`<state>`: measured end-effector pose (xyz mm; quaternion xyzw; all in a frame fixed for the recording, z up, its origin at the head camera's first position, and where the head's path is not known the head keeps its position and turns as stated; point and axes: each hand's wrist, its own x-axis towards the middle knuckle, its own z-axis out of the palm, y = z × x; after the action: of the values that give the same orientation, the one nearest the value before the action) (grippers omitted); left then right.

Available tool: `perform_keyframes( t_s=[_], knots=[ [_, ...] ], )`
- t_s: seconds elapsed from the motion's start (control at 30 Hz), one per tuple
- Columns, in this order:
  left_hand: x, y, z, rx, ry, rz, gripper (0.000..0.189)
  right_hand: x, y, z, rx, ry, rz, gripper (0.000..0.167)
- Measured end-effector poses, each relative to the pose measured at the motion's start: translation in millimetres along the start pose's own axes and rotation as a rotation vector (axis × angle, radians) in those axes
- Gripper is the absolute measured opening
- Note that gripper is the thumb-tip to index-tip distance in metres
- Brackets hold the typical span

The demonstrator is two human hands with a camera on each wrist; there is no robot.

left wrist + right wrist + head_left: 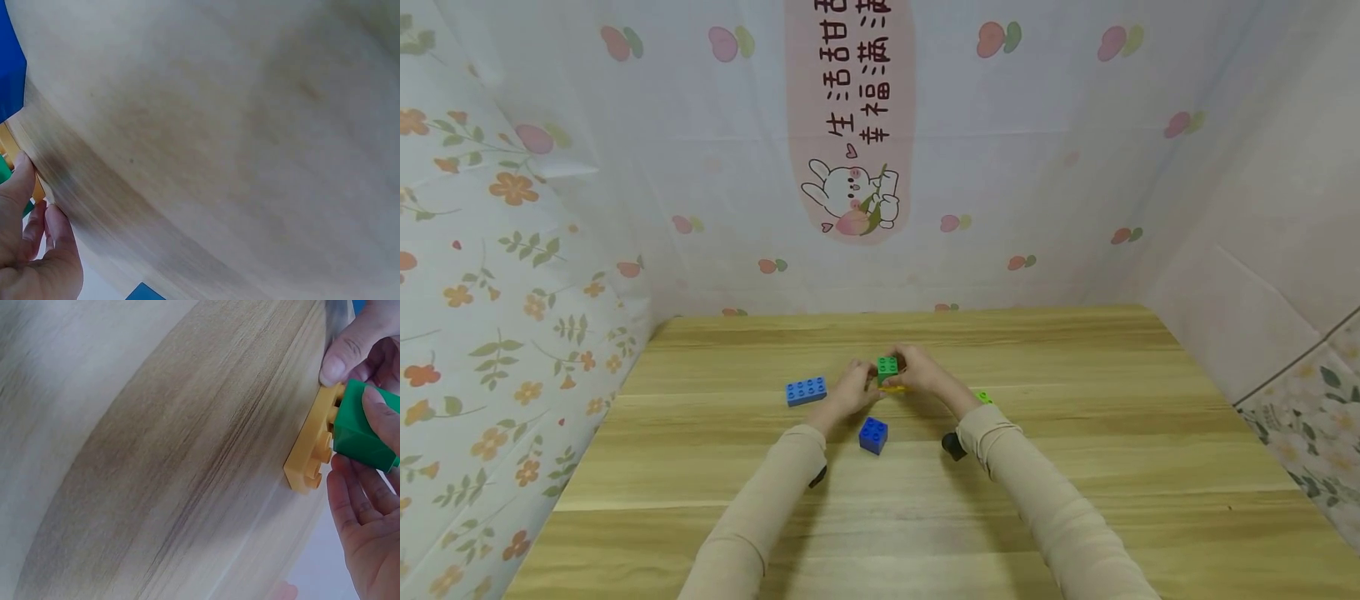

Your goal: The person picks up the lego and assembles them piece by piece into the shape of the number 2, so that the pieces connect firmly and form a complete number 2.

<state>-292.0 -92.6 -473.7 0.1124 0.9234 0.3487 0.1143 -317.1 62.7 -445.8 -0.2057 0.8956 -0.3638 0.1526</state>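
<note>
My right hand [921,371] pinches a green toy building brick [357,434] between thumb and fingers. Under it lies a flat yellow building brick [307,450] with studs on top, low at the tabletop. The green brick sits over one end of the yellow one, leaving several studs bare at the other; I cannot tell whether they are pressed together. My left hand [854,388] holds the yellow brick's covered end, its thumb and fingers on either side, as the left wrist view also shows. A dark blue brick [873,436] stands nearer to me.
A longer blue brick [806,391] lies left of my left hand. Part of a lime green brick [983,398] shows behind my right forearm. The wooden table [1097,467] meets a patterned cloth backdrop [1045,192] at the back. A black device [953,446] sits at my right wrist.
</note>
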Motion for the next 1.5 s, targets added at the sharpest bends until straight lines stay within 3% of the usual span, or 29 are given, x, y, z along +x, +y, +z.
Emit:
perform_keyframes(
  t_s=[0.33,0.73,1.0,1.3,1.5],
  knots=[
    [1.8,-0.5,-0.4,-0.01,-0.014,0.0,0.043,0.0,3,-1,0.005,0.009,-0.016,0.038],
    [0.8,-1.6,-0.1,-0.005,-0.009,-0.002,0.043,3.5,0,1,-0.063,0.002,-0.024,0.034],
    [1.7,-1.4,-1.0,0.062,-0.025,0.013,0.042,4.1,-4,0,-0.123,-0.002,-0.003,0.031],
    [-3.0,6.7,-15.4,0.012,-0.108,0.082,0.047,3.2,-5,-4,-0.149,-0.023,-0.03,0.03],
    [-3.2,10.5,-22.6,-0.065,-0.107,0.151,0.043,1.6,1,-3,-0.132,0.006,-0.051,0.031]
  ],
)
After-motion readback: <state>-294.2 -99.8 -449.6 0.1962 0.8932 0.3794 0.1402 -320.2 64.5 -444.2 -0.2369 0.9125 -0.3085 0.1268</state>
